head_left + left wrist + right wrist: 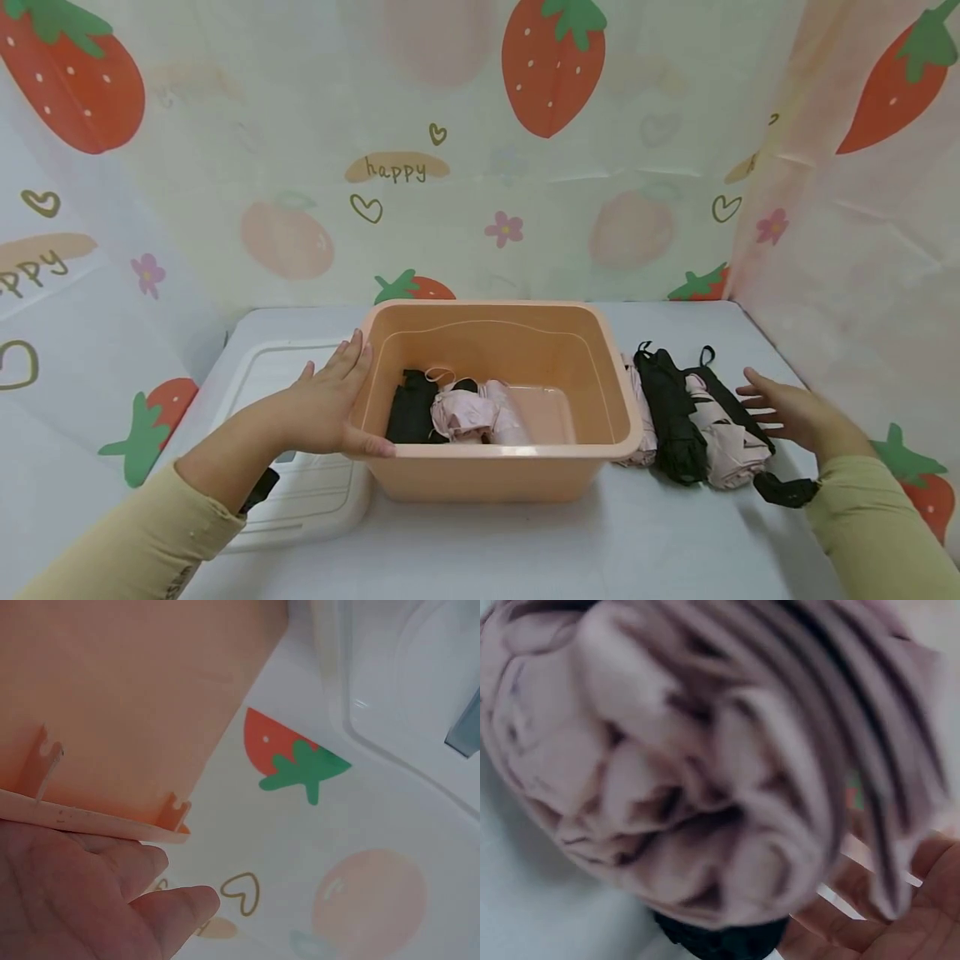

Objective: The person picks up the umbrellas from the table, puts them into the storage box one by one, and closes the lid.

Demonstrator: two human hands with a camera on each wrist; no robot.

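L hand, fingers straight, touching bin; R hand, fingers spread, beside rolled clothes R of bin.

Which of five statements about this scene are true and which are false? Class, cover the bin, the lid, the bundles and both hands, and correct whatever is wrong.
1. The left hand touches the peach bin. True.
2. The white lid covers the peach bin. False: it lies on the table, left of the bin.
3. The inner bundles lie against the bin's right wall. False: they lie toward the left, with bare bin floor to their right.
4. The outer bundles, black and pink, lie right of the bin. True.
5. The right hand is inside the bin. False: it is outside, beside the outer bundles.
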